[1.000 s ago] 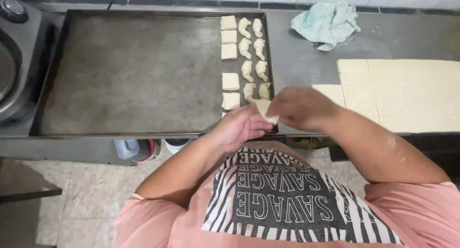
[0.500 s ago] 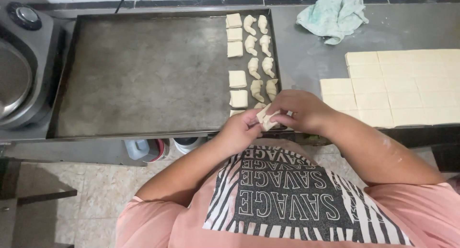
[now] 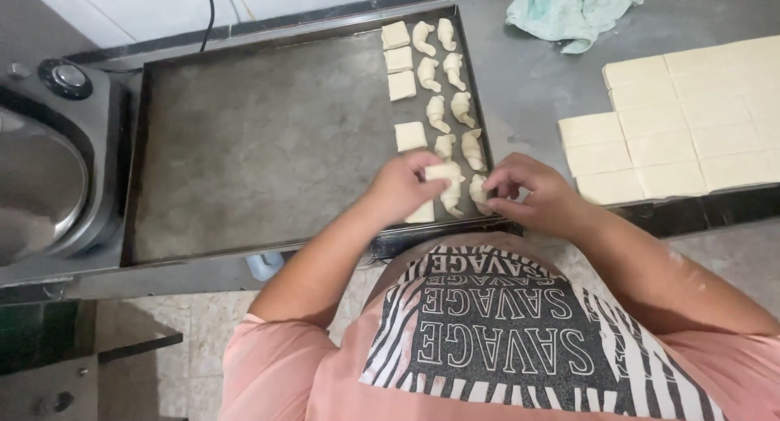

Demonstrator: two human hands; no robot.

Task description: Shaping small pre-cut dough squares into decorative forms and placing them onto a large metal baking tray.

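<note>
- The big dark metal baking tray (image 3: 268, 161) carries shaped dough along its right side.
- My left hand (image 3: 404, 185) pinches a pale square dough piece (image 3: 443, 173) over the tray's near right corner.
- My right hand (image 3: 528, 192) curls around a small rolled crescent (image 3: 478, 190); set it snug in its column, I'd say.

A bakery or working kitchen, most likely. A large dark metal baking tray (image 3: 268, 153) carries rows of small pale rolled dough pieces (image 3: 451, 71). On the grey steel table (image 3: 528, 88) lie a sheet of pale dough cut into squares (image 3: 691, 120) and a crumpled pale green cloth (image 3: 573, 6). A round steel appliance (image 3: 41, 177), perhaps a mixer, stands by white wall tiles (image 3: 146, 6).
</note>
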